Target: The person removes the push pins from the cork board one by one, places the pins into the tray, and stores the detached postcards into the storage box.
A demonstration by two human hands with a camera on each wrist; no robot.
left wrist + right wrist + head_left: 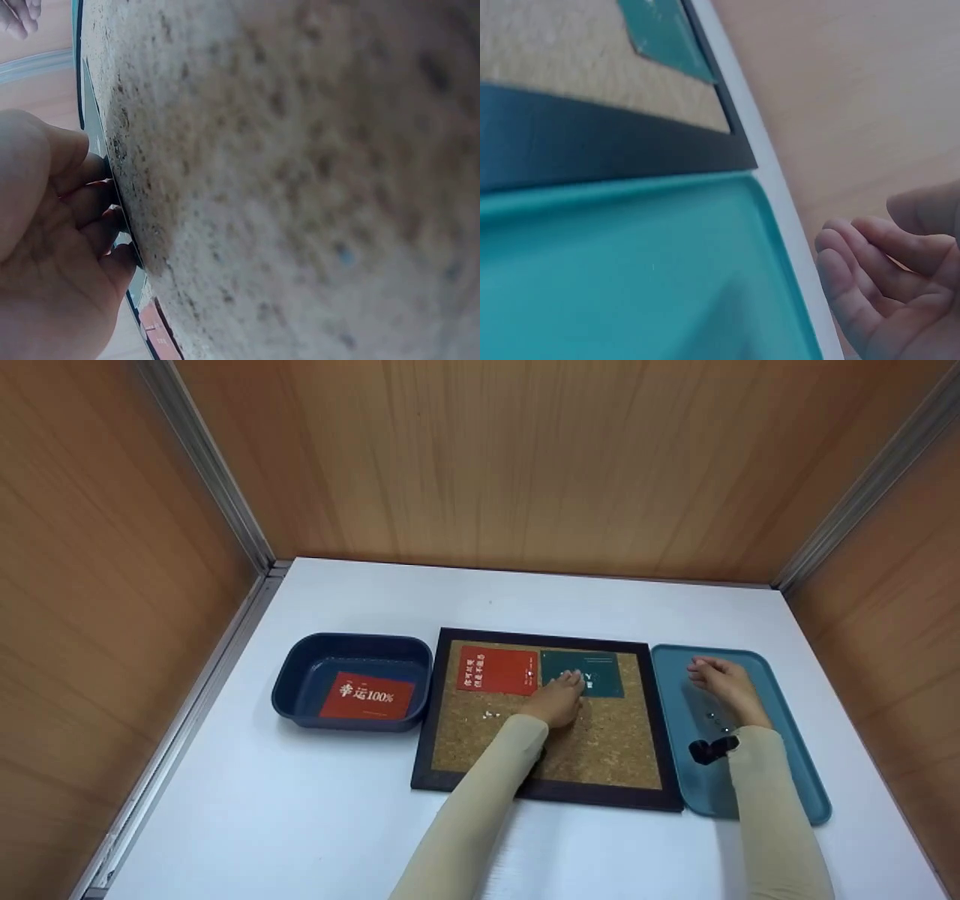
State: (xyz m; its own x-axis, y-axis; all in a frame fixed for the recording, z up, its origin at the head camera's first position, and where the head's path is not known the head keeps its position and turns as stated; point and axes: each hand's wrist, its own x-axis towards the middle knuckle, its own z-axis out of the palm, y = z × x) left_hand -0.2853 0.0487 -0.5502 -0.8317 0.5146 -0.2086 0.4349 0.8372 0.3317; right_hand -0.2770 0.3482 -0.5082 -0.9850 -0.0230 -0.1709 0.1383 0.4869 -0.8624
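My left hand (555, 703) rests its fingertips on a dark green card (606, 664) at the top right of a framed corkboard (600, 750). In the left wrist view its fingers (88, 201) bend slightly against the card. Beside the green card, a red card (499, 669) with white lettering lies sideways on the cork. Above the teal tray (712, 799) hovers my right hand (727, 688), fingers loosely curled. The right wrist view shows its thumb apart from the fingers (847, 289) and nothing visible between them. Several small clear or shiny pieces (712, 717) lie on the tray.
Left of the board stands a navy basin (300, 660) with another red card (367, 697) inside. A few small white pieces (491, 715) lie on the cork. The board's dark frame (547, 793) borders the tray. Wooden panels (480, 465) enclose the white table (360, 592).
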